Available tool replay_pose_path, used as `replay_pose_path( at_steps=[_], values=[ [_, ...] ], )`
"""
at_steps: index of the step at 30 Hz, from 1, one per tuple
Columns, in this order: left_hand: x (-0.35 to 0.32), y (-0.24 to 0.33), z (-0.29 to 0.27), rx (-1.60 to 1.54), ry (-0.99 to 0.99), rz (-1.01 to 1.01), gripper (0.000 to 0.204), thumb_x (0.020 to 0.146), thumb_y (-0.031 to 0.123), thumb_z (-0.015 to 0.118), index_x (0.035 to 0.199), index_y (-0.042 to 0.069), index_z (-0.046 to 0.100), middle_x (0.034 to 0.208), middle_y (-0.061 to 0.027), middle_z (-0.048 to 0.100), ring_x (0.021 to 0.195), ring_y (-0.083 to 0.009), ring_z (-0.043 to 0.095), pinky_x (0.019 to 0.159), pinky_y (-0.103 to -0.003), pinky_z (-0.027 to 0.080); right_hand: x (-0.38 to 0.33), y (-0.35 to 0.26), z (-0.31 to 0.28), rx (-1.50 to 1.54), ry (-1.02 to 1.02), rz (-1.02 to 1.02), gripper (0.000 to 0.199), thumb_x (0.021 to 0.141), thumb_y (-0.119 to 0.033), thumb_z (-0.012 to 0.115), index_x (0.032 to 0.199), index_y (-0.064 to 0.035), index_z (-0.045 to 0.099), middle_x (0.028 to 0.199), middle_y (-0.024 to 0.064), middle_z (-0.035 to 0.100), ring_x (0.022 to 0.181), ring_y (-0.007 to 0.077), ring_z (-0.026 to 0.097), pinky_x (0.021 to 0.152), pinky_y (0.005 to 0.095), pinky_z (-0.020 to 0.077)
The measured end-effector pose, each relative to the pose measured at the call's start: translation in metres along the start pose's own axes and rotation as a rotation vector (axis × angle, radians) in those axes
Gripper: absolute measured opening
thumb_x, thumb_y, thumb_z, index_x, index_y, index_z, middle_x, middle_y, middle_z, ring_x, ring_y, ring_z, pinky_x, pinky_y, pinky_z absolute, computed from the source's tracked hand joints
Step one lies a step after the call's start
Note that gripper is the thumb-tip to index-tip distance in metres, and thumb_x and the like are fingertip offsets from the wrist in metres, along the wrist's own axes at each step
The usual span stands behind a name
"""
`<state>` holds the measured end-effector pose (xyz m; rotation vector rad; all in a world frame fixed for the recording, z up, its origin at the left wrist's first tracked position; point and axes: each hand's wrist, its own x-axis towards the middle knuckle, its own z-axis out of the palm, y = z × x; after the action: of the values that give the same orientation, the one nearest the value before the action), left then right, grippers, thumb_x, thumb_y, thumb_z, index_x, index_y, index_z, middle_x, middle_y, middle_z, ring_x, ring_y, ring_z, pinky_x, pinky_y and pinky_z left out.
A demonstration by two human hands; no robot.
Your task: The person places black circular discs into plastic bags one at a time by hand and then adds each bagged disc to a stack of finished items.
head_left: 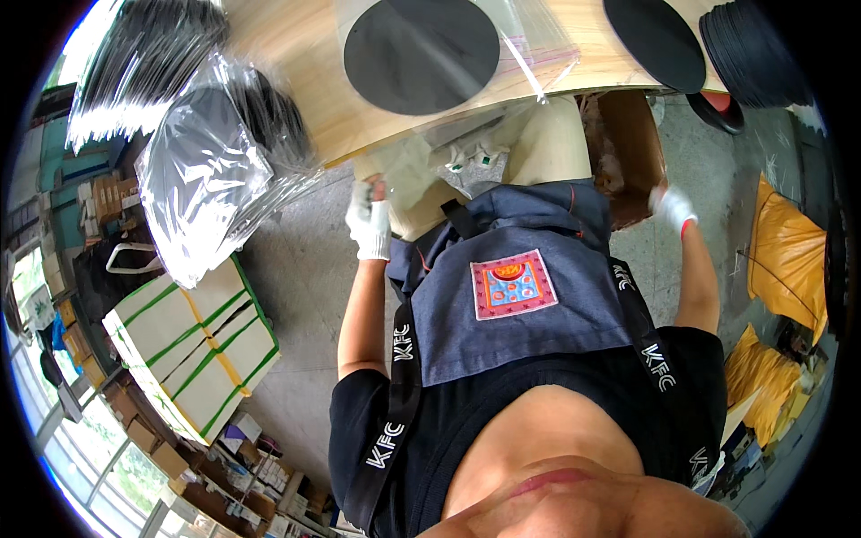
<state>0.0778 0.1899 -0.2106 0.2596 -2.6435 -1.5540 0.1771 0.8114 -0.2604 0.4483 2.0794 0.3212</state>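
Your left hand (370,224), in a white knit glove, is closed around a clear crinkled plastic bag (421,170) just below the edge of the pale wooden table (296,99). Your right hand (673,208), also gloved, reaches into the brown cardboard box (628,143) under the table; whether it holds anything I cannot tell. A flat black round disc (421,54) lies on the tabletop above the bag.

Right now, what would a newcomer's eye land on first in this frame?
Probably the black disc in a clear plastic sleeve on the wooden table at top centre. Next, the two white-gloved hands below the table edge: the left hand at a clear bag, the right hand by a cardboard box. Shiny bagged discs pile up at left.
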Motion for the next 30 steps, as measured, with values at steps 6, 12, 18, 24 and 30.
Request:
replay_pose_path(
  at_steps=[6, 12, 18, 24, 30],
  values=[
    [0.046, 0.008, -0.015, 0.714, 0.147, 1.045, 0.044, 0.069, 0.008, 0.072, 0.111, 0.014, 0.059, 0.106, -0.0084, 0.060, 0.097, -0.0328, 0.055, 0.082, -0.051, 0.045, -0.064, -0.095, -0.078, 0.188, 0.529, -0.379, 0.027, 0.088, -0.030, 0.051, 0.092, -0.0066, 0.063, 0.092, 0.0182, 0.066, 0.088, 0.0365, 0.062, 0.079, 0.0468, 0.0486],
    [0.084, 0.042, -0.003, 0.541, -0.235, 1.299, 0.032, 0.063, 0.005, 0.076, 0.091, 0.008, 0.060, 0.106, -0.0073, 0.062, 0.097, -0.0314, 0.056, 0.080, -0.050, 0.044, -0.095, -0.196, -0.218, -0.053, 1.375, -0.942, 0.064, 0.070, -0.018, 0.069, 0.131, -0.0174, 0.049, 0.140, 0.0041, 0.044, 0.126, 0.0237, 0.044, 0.108, 0.0372, 0.0328],
    [0.056, 0.040, -0.027, 0.510, -0.277, 1.042, 0.028, 0.069, 0.007, 0.068, 0.097, 0.009, 0.070, 0.107, -0.0075, 0.065, 0.100, -0.0300, 0.060, 0.090, -0.045, 0.045, -0.072, -0.219, -0.220, 0.233, 1.327, -1.331, 0.043, 0.071, -0.009, 0.071, 0.113, -0.0110, 0.065, 0.115, 0.0051, 0.063, 0.105, 0.0245, 0.060, 0.094, 0.0381, 0.0477],
    [0.022, 0.000, -0.011, 0.046, -0.107, -0.001, 0.020, 0.088, 0.021, 0.056, 0.088, 0.004, 0.068, 0.076, -0.0060, 0.063, 0.069, -0.0173, 0.057, 0.067, -0.032, 0.045, -0.103, -0.233, -0.206, 0.419, 1.308, -0.921, 0.015, 0.088, -0.022, 0.058, 0.088, -0.0078, 0.063, 0.084, 0.0077, 0.068, 0.080, 0.0254, 0.066, 0.066, 0.0353, 0.0508],
    [0.023, -0.011, 0.018, -0.353, 0.154, -0.304, 0.020, 0.087, 0.020, 0.056, 0.089, 0.002, 0.062, 0.075, -0.0021, 0.060, 0.065, -0.0115, 0.051, 0.061, -0.026, 0.042, -0.097, -0.251, -0.198, 0.822, 0.972, -0.530, 0.020, 0.089, -0.026, 0.057, 0.103, -0.0121, 0.052, 0.090, 0.0097, 0.068, 0.080, 0.0331, 0.065, 0.068, 0.0438, 0.0486]
  ],
)
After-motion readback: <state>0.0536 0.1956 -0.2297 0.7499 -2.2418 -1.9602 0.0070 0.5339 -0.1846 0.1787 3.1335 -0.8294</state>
